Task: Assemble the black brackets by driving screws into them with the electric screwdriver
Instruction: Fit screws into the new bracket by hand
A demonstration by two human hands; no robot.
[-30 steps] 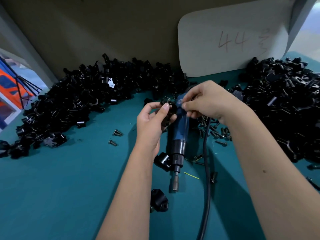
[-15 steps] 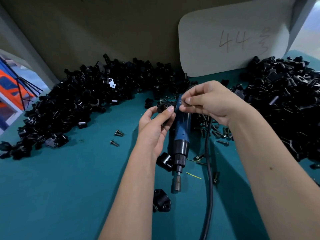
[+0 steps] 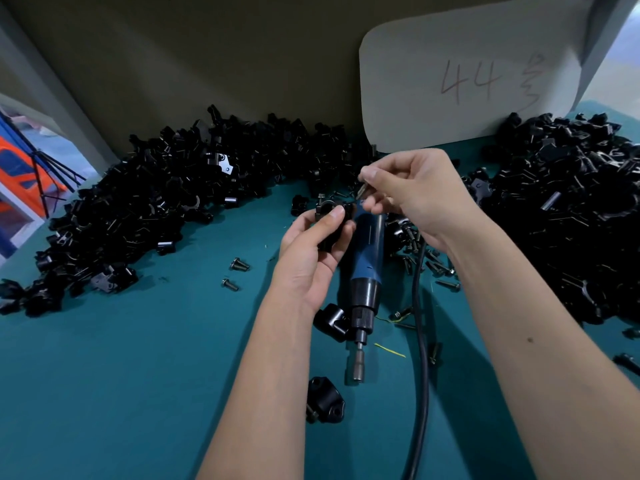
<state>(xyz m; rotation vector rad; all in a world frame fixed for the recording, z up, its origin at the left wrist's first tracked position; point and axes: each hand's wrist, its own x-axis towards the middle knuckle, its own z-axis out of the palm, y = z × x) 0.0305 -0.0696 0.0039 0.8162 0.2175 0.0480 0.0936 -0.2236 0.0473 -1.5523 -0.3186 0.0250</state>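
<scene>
My left hand point(image 3: 313, 251) grips a black bracket point(image 3: 331, 220) above the teal table, thumb across its face. Just to the right and a little higher, my right hand point(image 3: 419, 192) pinches a small screw point(image 3: 362, 192) between thumb and forefinger, close to the bracket but apart from it. The blue electric screwdriver point(image 3: 365, 271) lies flat on the table between my forearms, its bit pointing toward me and its black cable point(image 3: 420, 341) running down past my right arm. Two black brackets lie beside it, one point(image 3: 333, 322) at its collar and one point(image 3: 325, 404) nearer me.
Large heaps of black brackets fill the left back point(image 3: 166, 202) and the right side point(image 3: 568, 220) of the teal table point(image 3: 121, 375). Loose screws point(image 3: 429, 265) lie under my right wrist, two more point(image 3: 235, 273) to the left. A white card marked 44 point(image 3: 467, 74) leans on the back wall.
My right hand has lifted away from the bracket with a screw pinched in its fingertips. My left hand has turned the bracket slightly and holds it a bit lower.
</scene>
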